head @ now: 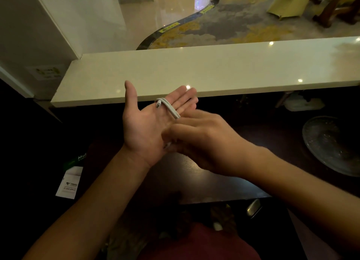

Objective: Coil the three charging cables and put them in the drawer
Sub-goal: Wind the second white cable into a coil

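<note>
Forearms nearest. Left hand [145, 121] open flat, white cable [169, 107] looped round fingers; right hand [202, 141] pinches its tail. Light, limp; grip bundled loops.

Both my forearms are bare from the bottom edge of the view up to the wrists; no sleeve reaches into sight on either one. My left hand [144, 121] carries no ring, watch or band, and my right hand [202, 141] is just as plain, with nothing at the wrist. The fingers of my right hand are smeared by blur, so I cannot make out the nails there. Low in the middle of the view shows a stretch of dark red cloth, the front of the garment [198, 244] I am wearing. It looks plain, with no print or lettering that I can see.
</note>
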{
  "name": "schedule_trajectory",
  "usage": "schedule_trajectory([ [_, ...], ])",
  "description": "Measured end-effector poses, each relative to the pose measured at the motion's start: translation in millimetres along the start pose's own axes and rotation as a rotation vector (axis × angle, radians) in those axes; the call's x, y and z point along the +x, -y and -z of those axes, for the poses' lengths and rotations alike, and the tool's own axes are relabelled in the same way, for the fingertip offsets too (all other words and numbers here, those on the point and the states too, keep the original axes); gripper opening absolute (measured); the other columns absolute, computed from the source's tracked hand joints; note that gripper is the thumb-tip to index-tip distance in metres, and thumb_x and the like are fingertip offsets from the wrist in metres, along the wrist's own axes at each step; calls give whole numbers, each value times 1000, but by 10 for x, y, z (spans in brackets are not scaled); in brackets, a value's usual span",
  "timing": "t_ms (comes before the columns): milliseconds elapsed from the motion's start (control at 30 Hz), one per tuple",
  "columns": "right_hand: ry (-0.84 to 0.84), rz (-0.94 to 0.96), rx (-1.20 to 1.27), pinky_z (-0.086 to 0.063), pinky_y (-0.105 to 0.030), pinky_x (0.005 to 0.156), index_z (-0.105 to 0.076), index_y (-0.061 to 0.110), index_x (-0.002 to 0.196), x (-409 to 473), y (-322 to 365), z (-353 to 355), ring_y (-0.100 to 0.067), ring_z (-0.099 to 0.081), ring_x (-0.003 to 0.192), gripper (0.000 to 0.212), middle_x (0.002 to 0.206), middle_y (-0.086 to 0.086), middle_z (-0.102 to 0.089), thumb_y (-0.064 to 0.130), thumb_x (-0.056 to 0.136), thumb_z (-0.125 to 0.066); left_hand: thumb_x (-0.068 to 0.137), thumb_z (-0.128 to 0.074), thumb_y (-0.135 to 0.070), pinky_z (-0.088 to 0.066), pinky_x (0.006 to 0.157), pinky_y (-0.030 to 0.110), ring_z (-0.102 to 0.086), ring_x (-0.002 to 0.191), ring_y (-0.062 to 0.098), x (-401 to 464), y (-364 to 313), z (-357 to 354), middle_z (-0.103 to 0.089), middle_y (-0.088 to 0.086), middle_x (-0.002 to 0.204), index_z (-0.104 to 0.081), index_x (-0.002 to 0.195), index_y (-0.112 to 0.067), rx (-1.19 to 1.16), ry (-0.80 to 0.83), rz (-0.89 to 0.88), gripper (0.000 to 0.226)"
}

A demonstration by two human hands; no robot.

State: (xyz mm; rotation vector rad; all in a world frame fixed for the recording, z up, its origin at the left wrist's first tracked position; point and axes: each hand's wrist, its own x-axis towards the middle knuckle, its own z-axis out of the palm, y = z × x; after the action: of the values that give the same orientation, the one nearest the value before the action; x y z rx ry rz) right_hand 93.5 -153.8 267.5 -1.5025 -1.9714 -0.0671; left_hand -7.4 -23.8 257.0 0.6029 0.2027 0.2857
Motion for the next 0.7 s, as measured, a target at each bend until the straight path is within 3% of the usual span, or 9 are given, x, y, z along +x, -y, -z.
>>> schedule_trajectory([
  [100, 16, -124, 216, -48, -32, 70, -69, 4, 98, -115, 20, 44, -14, -56, 77, 8, 88, -1, -65, 11, 94, -71, 82, -34, -87, -23, 125, 50, -35, 147, 44, 13, 5, 0, -42, 32, 153, -34, 150, 9, -41, -6, 20, 117],
  [200, -30, -189, 349, -50, -27, 73, -68, 2, 97, -235, 93, 204, -14, -62, 79, 11, 88, -1, -66, 12, 94, -70, 84, -33, -86, -20, 126, 51, -35, 146, 46, -8, -1, -22, -39, 34, 153, -30, 150, 11, -66, 14, 25, 118],
  [333, -275, -413, 640, -48, -19, 72, -64, 8, 97, -226, 21, 353, -5, -63, 72, 5, 81, -2, -69, 13, 96, -63, 78, -21, -86, -18, 127, 49, -38, 147, 37, -80, 19, -145, -41, 26, 156, -30, 152, 7, 96, 91, -54, 119],
  [433, -247, -583, 370, -48, -24, 61, -68, 11, 95, -183, -225, 419, -3, -63, 62, 8, 75, 4, -73, 19, 96, -69, 74, -12, -83, -18, 127, 45, -37, 149, 28, -125, 59, -248, -41, 19, 158, -30, 153, 3, 224, 113, -99, 119],
  [500, -205, -564, 29, -52, -35, 63, -72, 17, 93, -199, -298, 397, -9, -65, 62, 16, 72, 6, -72, 33, 93, -70, 74, -12, -83, -18, 127, 44, -38, 149, 26, -137, 75, -286, -42, 17, 158, -31, 154, 2, 247, 99, -109, 118],
  [567, -263, -482, -183, -53, -36, 59, -74, 20, 92, -167, -242, 337, -14, -65, 59, 22, 69, 6, -71, 41, 90, -69, 75, -15, -85, -21, 127, 42, -40, 148, 25, -128, 80, -302, -44, 16, 157, -31, 153, 2, 236, 81, -114, 118],
  [700, -398, -428, -235, -53, -34, 55, -74, 19, 99, -88, -121, 153, -13, -64, 57, 16, 69, 6, -71, 32, 91, -72, 79, -21, -84, -32, 122, 39, -44, 145, 26, -99, 121, -326, -45, 14, 157, -32, 154, 0, 198, 67, -100, 113],
])
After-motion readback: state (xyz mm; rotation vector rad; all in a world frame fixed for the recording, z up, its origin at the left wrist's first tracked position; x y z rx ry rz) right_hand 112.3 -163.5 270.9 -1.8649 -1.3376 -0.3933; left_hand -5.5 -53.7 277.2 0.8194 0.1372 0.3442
